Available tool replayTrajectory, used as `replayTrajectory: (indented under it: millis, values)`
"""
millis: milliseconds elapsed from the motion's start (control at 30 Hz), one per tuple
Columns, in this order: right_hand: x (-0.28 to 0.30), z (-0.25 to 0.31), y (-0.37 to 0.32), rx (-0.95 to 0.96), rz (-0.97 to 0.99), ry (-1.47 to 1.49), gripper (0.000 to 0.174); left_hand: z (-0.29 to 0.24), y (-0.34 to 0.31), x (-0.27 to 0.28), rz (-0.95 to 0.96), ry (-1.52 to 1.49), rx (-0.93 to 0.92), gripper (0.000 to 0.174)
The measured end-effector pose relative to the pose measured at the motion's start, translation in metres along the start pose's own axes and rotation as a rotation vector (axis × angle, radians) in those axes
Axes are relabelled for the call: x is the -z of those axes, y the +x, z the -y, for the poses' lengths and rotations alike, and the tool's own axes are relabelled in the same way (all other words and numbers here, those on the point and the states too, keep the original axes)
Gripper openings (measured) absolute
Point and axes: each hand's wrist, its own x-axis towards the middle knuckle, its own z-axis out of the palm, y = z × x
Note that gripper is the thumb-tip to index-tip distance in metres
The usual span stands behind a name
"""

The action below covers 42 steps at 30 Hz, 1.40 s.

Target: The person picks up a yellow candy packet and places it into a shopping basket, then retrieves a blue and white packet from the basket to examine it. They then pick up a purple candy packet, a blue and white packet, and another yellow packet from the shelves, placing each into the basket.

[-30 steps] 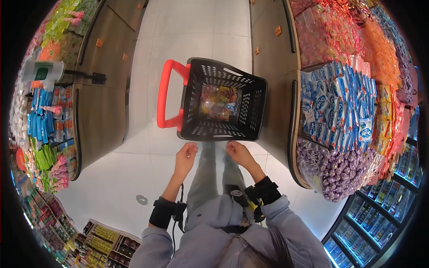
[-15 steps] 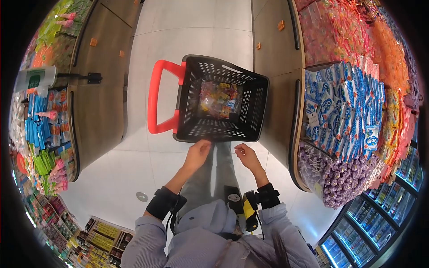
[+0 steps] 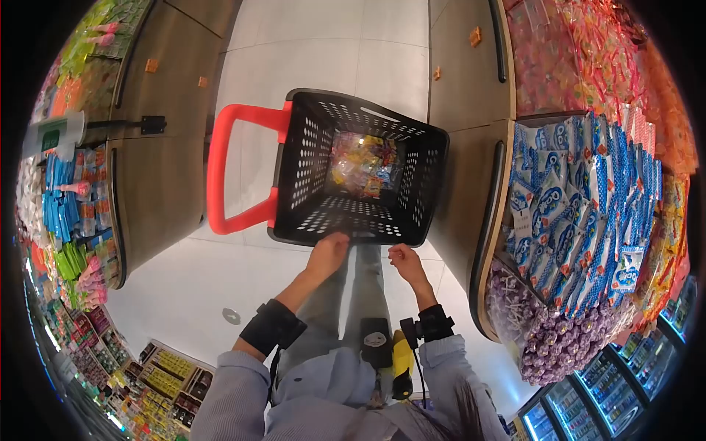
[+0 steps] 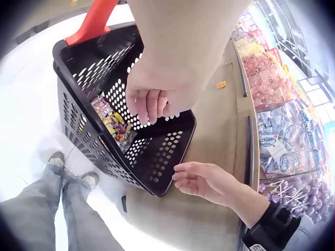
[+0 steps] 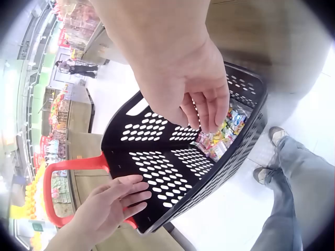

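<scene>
Between counters (image 3: 471,169), black basket (image 3: 312,158) closer, red handle (image 3: 218,173) now farther left

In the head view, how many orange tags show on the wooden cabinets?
4 orange tags: two on the left cabinets, two on the right cabinets; others may be hidden.

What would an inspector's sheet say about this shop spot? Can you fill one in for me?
Surface: pale tiled floor.
Job's things: black basket with a red handle; bright wrapped packets inside.
Clutter: small grey round patch on the floor; can't tell what it is.
Grippers: left hand and right hand, fingers relaxed, both near the basket's rim; touching or not is unclear.
Cables: thin dark cord near the right wrist.
Surroundings: wooden cabinets both sides; blue packets and purple lollipops on the right.
</scene>
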Motion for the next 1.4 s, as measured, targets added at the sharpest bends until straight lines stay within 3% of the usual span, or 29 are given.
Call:
replayTrajectory:
  millis: [167, 433, 633, 767, 967, 1400]
  values:
    - [0.021, -0.034, 0.016, -0.16, -0.012, 0.147, 0.011, -0.003, 0.035, -0.029, 0.076, 0.158, 0.034, 0.015]
    - [0.032, -0.053, 0.046, -0.22, -0.069, 0.237, 0.013, 0.018, 0.067, -0.056, 0.095, 0.332, -0.038, 0.014]
    - [0.02, -0.06, 0.063, -0.253, -0.106, 0.303, 0.013, 0.026, 0.081, -0.061, 0.17, 0.41, -0.022, 0.012]
    - [0.007, -0.063, 0.065, -0.299, -0.126, 0.334, 0.013, 0.057, 0.091, -0.074, 0.154, 0.498, -0.091, 0.012]
    - [-0.015, -0.071, 0.068, -0.338, -0.154, 0.346, 0.01, 0.059, 0.106, -0.078, 0.156, 0.63, -0.155, 0.01]
    - [-0.029, -0.062, 0.086, -0.328, -0.193, 0.389, 0.011, 0.098, 0.133, -0.04, 0.223, 0.715, 0.045, 0.017]
